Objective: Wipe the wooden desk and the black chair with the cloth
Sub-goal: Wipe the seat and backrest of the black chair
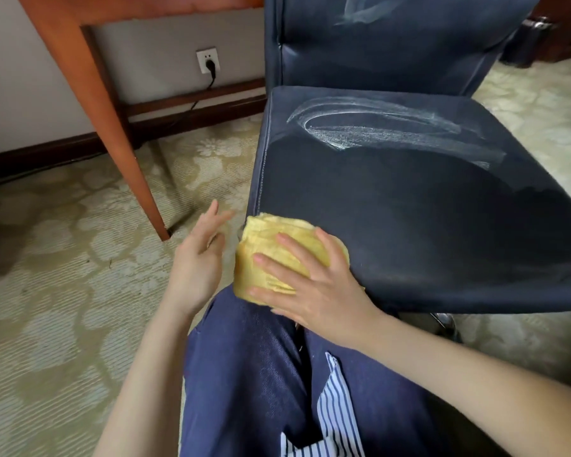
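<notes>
The black chair [409, 199] fills the upper right, with pale wet streaks across its seat and backrest. A folded yellow cloth [271, 239] lies over the seat's near left corner. My right hand [310, 285] presses flat on the cloth with its fingers spread. To the left of the cloth, my left hand [198, 258] hovers over the carpet with loose fingers and holds nothing. One leg of the wooden desk [89, 94] slants down at the upper left; the desk top is out of view.
A wall socket [207, 61] with a black plug and cable sits behind the desk leg, above a dark skirting board. Patterned beige carpet covers the floor. My knees in blue trousers are below the chair's front edge. A dark object stands at the far upper right.
</notes>
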